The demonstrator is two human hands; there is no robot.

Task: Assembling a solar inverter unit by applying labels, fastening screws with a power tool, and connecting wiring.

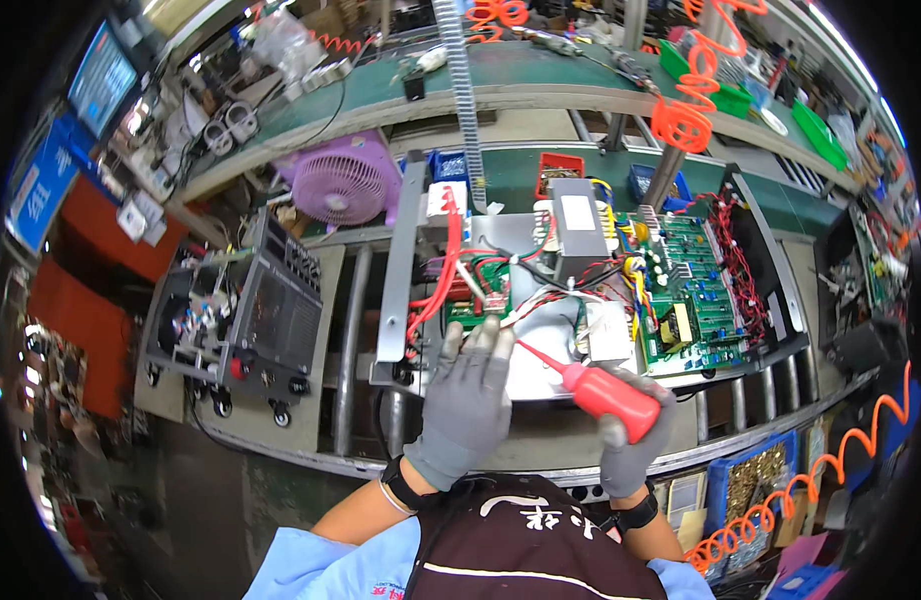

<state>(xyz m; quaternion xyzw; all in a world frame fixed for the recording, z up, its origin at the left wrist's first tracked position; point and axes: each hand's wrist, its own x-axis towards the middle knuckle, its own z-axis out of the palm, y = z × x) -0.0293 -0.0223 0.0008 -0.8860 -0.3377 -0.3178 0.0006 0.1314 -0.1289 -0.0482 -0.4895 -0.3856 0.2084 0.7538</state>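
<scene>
A red squeeze bottle (pixel 613 398) with a long thin nozzle is gripped in my right hand (pixel 636 455). Its nozzle slants up and left, the tip close to the fingers of my left hand (pixel 465 405). Grey-gloved, that left hand lies with fingers stretched out over the front edge of an open metal chassis (pixel 526 378). The fingertips reach a small green circuit board (pixel 496 282); whether they press on it I cannot tell. Thick red wires (pixel 449 260) run beside this board. Further right in the chassis are a dark boxed component (pixel 578 232) and a large green circuit board (pixel 709 290).
The chassis rests on a roller conveyor (pixel 353 350). To the left stands a black wheeled unit (pixel 273 310), with a purple fan (pixel 341 185) behind it. Red (pixel 561 162) and blue bins (pixel 641 180) sit beyond the chassis. An orange coiled hose (pixel 831 470) crosses the lower right.
</scene>
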